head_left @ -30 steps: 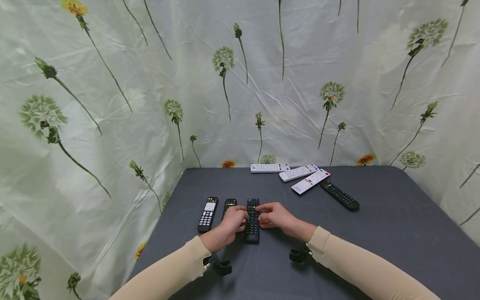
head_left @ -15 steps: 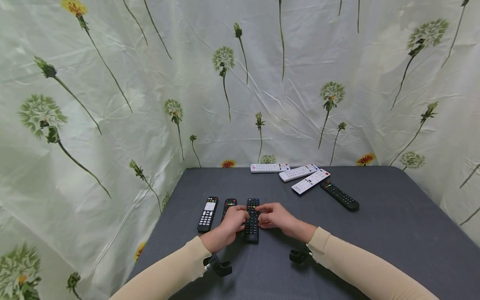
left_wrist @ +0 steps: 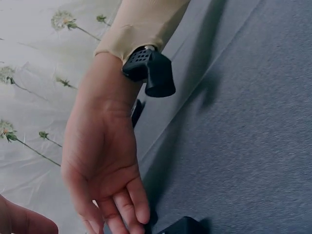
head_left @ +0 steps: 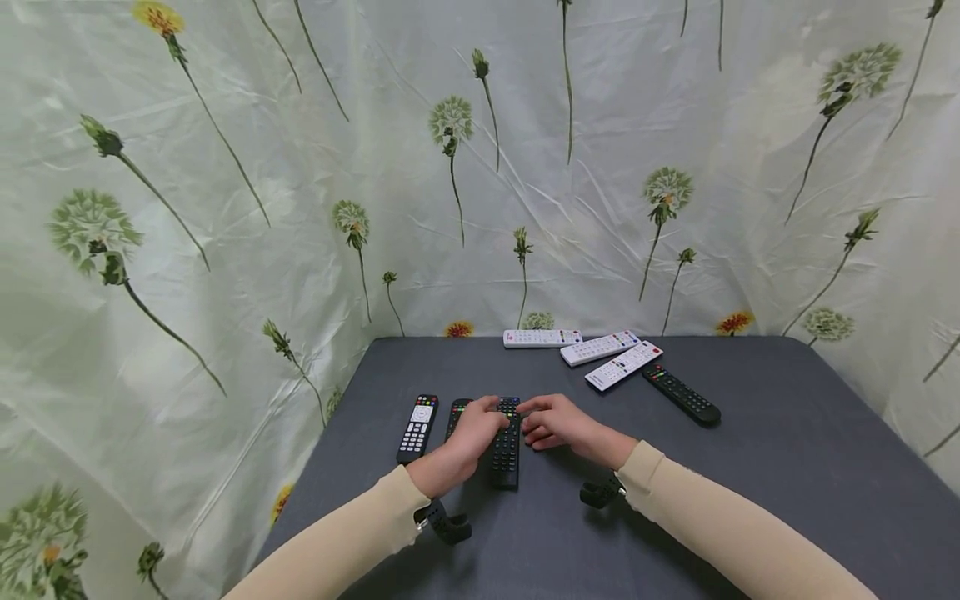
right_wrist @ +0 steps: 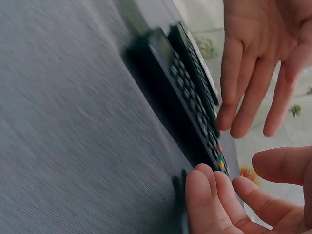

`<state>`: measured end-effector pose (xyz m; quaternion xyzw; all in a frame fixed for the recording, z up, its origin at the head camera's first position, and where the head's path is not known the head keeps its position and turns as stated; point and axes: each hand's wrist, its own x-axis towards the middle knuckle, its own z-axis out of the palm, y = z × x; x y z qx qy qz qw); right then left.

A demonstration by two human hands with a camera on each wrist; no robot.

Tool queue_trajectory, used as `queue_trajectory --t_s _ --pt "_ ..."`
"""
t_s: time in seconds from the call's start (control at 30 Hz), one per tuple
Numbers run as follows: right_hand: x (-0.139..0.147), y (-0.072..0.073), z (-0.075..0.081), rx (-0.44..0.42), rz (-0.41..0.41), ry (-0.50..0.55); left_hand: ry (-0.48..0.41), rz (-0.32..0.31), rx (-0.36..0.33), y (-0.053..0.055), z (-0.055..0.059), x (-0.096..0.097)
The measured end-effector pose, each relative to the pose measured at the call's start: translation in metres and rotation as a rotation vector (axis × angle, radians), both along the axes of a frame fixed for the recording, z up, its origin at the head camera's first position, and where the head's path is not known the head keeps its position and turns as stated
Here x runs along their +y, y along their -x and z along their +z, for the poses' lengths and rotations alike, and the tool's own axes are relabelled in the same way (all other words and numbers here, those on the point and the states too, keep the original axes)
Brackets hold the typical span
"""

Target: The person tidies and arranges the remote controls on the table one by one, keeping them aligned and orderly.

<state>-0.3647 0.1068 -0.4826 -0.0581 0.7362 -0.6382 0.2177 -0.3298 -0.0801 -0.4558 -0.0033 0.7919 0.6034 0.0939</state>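
A black remote control (head_left: 506, 458) lies lengthwise on the table between my two hands. My left hand (head_left: 463, 435) is over its left side, fingers extended and apart from each other in the right wrist view; the thumb overlaps the remote in the head view. Just right of its upper end is my right hand (head_left: 566, 429), fingers loosely bent, with nothing in its grasp. A second black remote (head_left: 455, 412) is partly hidden behind my left hand. Further left lies a black remote with white buttons (head_left: 416, 429), roughly parallel to the others.
Toward the back of the dark grey table (head_left: 787, 467) are a white remote (head_left: 542, 338), another white remote (head_left: 597, 348) and a third white remote (head_left: 623, 367). A black remote (head_left: 681, 395) lies slanted to their right. A flower-printed curtain (head_left: 585, 208) hangs behind the table.
The middle black remote was nudged slightly left between the fingers. Since then both hands have come off its sides, the left lifting forward over it, the right drawing slightly right. The head view has shifted a little.
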Motion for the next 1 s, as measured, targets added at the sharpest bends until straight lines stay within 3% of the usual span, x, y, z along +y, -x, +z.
queue_trajectory --t_s 0.27,0.47,0.6,0.83,1.0 --pt "0.010 0.032 0.006 0.010 -0.067 0.000 -0.025 0.011 0.018 0.022 -0.002 0.008" --pt "0.013 0.057 0.015 0.006 -0.156 0.011 0.007 0.085 0.122 0.053 -0.005 0.015" --pt "0.012 0.071 0.021 0.029 -0.203 -0.001 0.041 0.122 0.143 0.075 -0.006 0.023" --pt "0.015 0.090 0.015 0.050 -0.249 -0.043 0.240 0.101 0.165 0.116 -0.006 0.032" --pt "0.018 0.096 0.008 0.082 -0.220 -0.089 0.375 0.062 0.207 0.140 -0.005 0.029"
